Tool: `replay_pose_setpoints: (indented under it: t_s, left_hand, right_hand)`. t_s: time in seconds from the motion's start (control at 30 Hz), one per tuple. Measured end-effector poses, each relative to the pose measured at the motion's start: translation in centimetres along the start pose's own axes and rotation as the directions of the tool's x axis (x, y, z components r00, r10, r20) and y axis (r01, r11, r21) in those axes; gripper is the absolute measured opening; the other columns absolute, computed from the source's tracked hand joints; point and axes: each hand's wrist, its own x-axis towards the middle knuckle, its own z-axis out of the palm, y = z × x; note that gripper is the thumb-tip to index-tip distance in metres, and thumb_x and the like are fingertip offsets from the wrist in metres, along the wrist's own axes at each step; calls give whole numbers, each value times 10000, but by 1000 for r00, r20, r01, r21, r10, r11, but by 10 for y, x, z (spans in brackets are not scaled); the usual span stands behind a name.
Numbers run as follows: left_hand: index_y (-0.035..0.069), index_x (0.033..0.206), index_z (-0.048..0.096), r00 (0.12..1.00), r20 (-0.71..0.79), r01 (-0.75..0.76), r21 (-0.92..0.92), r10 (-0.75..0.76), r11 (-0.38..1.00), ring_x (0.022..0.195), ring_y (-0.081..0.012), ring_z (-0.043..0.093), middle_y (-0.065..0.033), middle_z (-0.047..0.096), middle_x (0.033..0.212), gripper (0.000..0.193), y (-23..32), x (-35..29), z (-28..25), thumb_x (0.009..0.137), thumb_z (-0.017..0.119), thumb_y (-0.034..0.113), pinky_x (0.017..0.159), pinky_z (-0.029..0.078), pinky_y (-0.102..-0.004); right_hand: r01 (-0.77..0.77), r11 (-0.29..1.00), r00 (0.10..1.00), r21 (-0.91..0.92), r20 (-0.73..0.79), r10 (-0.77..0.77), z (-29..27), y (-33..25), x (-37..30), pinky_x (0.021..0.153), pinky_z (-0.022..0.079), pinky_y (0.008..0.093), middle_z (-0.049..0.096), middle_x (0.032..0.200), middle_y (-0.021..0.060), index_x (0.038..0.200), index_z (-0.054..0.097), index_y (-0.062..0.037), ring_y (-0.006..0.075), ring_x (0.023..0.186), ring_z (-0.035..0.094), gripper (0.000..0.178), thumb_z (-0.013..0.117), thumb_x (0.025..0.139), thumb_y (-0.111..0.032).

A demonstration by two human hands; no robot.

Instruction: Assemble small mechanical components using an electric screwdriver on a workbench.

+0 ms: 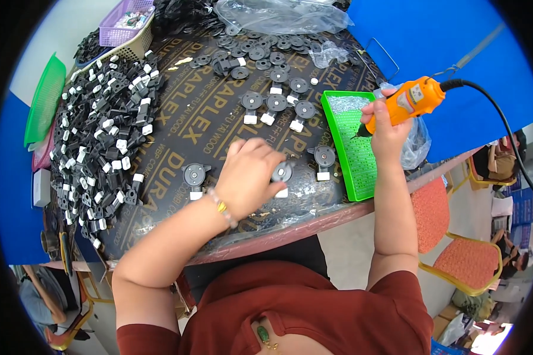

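Observation:
My right hand (387,127) is wrapped round an orange electric screwdriver (417,100), its dark tip pointing down and left over a green perforated tray (355,177). Small silvery screws (349,105) lie heaped at the tray's far end. At the table's middle, my left hand (249,177), slightly blurred, has thumb and fingers round the edge of a round black part with a white tab (282,172). Similar assembled parts sit on either side of it, one to the left (194,175) and one to the right (324,157). Several more (276,102) stand farther back.
A big heap of black pieces with white ends (109,142) covers the table's left. Loose black discs (257,53) lie at the back near a clear plastic bag (284,16). Baskets (124,23) stand back left. A black cord (503,103) trails right from the screwdriver. Chairs (468,263) stand beyond.

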Motion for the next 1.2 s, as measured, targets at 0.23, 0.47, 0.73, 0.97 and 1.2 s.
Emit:
replay_pose_setpoints:
  t_s: [0.23,0.47,0.73,0.97,1.2]
  left_hand:
    - [75,1123,648,990,-82,91,-243,-114,966,1056,-315,575,-106,634,1073,459,1,-53,5,718,830,193,921,445,-398]
    - [60,1122,648,987,-101,84,-341,-125,936,1044,-315,574,-97,626,1065,462,-7,-55,9,715,818,201,912,465,-400]
    - [61,1085,665,983,-147,60,-317,-111,947,995,-292,580,-76,627,1027,441,-7,-57,13,697,818,205,882,475,-398]
    - [64,1089,667,982,-152,60,-298,-110,953,992,-288,581,-74,626,1021,444,-6,-57,13,697,819,207,877,479,-397]
    - [66,1100,665,983,-143,66,-290,-111,955,998,-287,579,-71,624,1033,441,-4,-56,12,712,813,211,883,471,-395]
  right_hand:
    - [131,938,988,322,34,-149,37,-54,-19,581,520,291,642,776,116,1191,447,-37,160,605,585,325,624,935,-131]
    - [-39,897,890,440,424,-170,112,-66,-68,647,528,272,665,841,123,1240,411,-38,162,707,631,467,721,904,-134]
    - [-137,891,898,433,434,-73,116,-55,-78,674,529,264,670,853,143,1223,417,-21,153,723,629,400,667,911,-46]
    - [-119,908,890,403,448,-82,122,-54,-82,662,533,259,673,846,136,1168,435,-34,138,706,624,337,654,911,-37]
    - [-157,890,906,428,420,-43,121,-54,-84,635,516,247,665,827,120,1180,440,-33,132,688,616,352,664,908,-37]
